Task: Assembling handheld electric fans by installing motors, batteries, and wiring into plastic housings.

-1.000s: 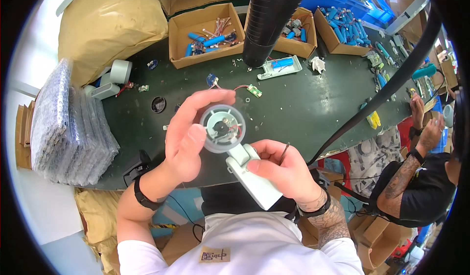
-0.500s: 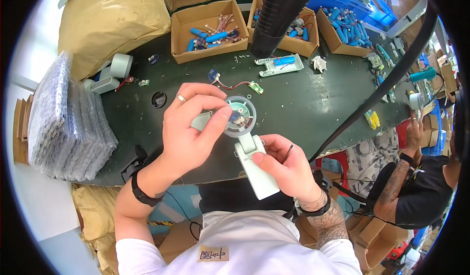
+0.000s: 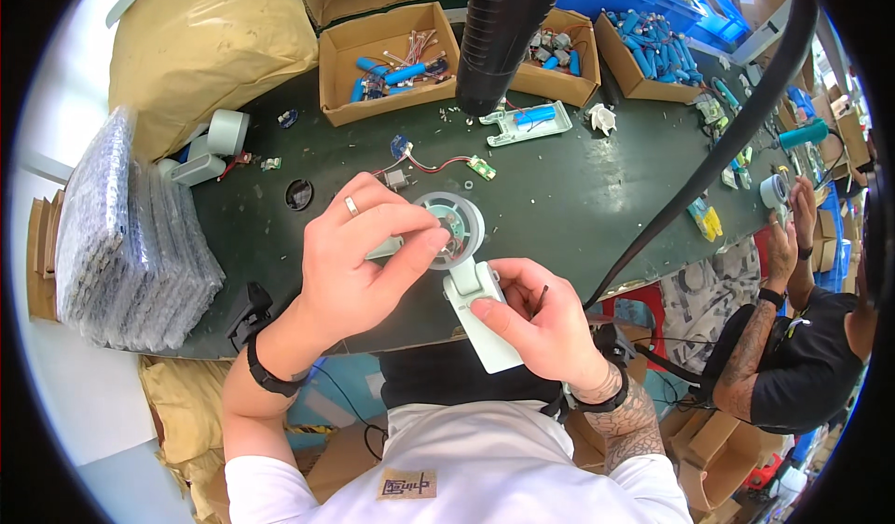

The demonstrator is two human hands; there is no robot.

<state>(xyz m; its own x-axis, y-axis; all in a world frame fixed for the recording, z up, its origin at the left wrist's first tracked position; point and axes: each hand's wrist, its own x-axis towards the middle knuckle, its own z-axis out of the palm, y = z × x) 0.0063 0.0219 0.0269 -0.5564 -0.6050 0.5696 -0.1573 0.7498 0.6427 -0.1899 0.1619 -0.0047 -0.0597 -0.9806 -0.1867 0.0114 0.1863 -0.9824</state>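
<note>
A pale green handheld fan [image 3: 488, 331] with a round, open-fronted head [image 3: 476, 230] is held over the dark table edge. My right hand [image 3: 545, 324] is closed around its handle, thumb on the front, and a thin dark rod [image 3: 543, 295] sticks up between the fingers. At the left side of the head, the fingertips of my left hand [image 3: 359, 254] are pinched together inside the ring; what they grip is hidden. Small parts and wires show inside the head. Behind my left fingers lies a pale green piece [image 3: 385, 248], partly covered.
A blue round board [image 3: 400, 146] is wired to a small green board [image 3: 481, 167]. Beyond lie an open fan shell [image 3: 529, 125] and cartons, one full of blue batteries [image 3: 655, 47]. Bubble-wrap sleeves [image 3: 130, 244] are stacked left. A black pole [image 3: 508, 39] rises ahead; a co-worker [image 3: 792, 337] works right.
The fan's head has tilted slightly, and my left fingertips reach further into it. The blue board that showed inside is now mostly out of sight. The co-worker's hands have shifted.
</note>
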